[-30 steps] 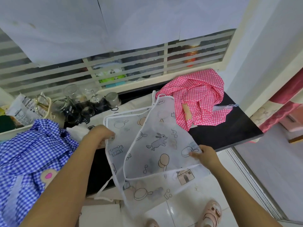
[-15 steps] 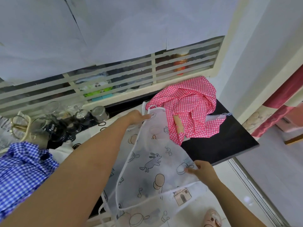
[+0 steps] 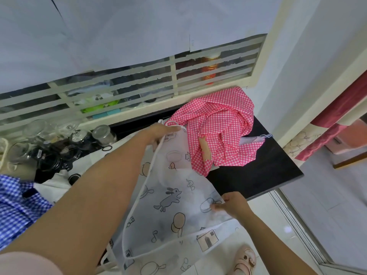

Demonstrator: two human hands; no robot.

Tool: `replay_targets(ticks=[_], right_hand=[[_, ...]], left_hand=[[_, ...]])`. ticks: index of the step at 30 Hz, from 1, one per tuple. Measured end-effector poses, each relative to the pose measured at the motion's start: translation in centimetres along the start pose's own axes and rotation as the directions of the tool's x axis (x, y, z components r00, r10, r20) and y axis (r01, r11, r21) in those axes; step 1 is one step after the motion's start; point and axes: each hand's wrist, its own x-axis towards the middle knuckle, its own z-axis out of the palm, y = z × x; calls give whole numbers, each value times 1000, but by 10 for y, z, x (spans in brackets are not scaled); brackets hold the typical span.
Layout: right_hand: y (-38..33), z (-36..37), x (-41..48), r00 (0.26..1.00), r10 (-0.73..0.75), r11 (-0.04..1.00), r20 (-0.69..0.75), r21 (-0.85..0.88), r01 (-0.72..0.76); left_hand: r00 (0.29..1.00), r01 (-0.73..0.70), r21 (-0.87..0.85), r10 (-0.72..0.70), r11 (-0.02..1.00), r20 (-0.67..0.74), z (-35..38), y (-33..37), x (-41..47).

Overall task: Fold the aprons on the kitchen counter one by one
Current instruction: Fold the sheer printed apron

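Gently, with right hand pinching the near hem of the sheer white cartoon-print apron and left hand farther out gripping its bib top, draw taut between both, then lay flat short of the crumpled pink-checked apron beyond.

Only the right front corner of the black counter is showing bare, free for a hand. The pink checked apron is heaping up just behind it. The white printed apron is draping across the middle and over the front edge. Crowding the back left are glass jars, possibly with loose lids; the blue checked apron is covering the left end.
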Motion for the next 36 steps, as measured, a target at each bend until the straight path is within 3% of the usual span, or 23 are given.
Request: replay_targets(ticks=[2,4,6,8,11,14,17,19,22,24,26,29,32,34,36], right_hand=[[0,0,0,1000,-2,1000,5,6,2],[1,0,-1,1000,-9,1000,3,18,9],[3,2,-2,1000,-20,999,-10,29,20],[7,7,-7,996,-49,992,-72,112,57],[21,14,-17,983,-97,958,-158,252,135],[30,15,-21,978,-110,956,-178,250,153],[32,17,-21,981,-95,961,-169,242,135],[29,17,-21,979,-98,958,-179,250,142],[23,22,-24,972,-97,950,-213,271,155],[18,25,-25,967,-93,940,-238,299,164],[17,27,-24,961,-95,938,-259,300,173],[17,28,-30,939,-142,951,-314,219,217],[15,34,-40,796,-337,930,-503,-48,364],[12,39,-47,742,-533,845,-407,-203,495],[11,47,-51,767,-627,748,-135,-381,544]], left_hand=[[995,26,-35,-22,999,101,-6,8,-3],[997,20,-33,-17,999,76,-14,12,-5],[994,-54,-67,47,996,-98,-25,12,-2],[941,-157,-76,126,985,-314,-35,12,0],[883,-273,-44,232,961,-408,-30,14,-3],[795,-407,-14,346,913,-498,-18,13,-2],[644,-376,263,454,889,-615,-15,1,-6],[582,-359,429,558,829,-591,-1,-14,-22],[675,-453,578,684,679,-275,45,-64,-63],[725,-480,640,682,600,-95,72,-102,-90],[726,-480,628,679,613,-107,88,-138,-110],[777,-375,566,582,734,-240,90,-181,-129],[889,-199,706,429,679,-161,75,-226,-133],[925,-170,753,367,636,-101,66,-244,-131],[930,-176,716,353,675,-105,64,-242,-129]])
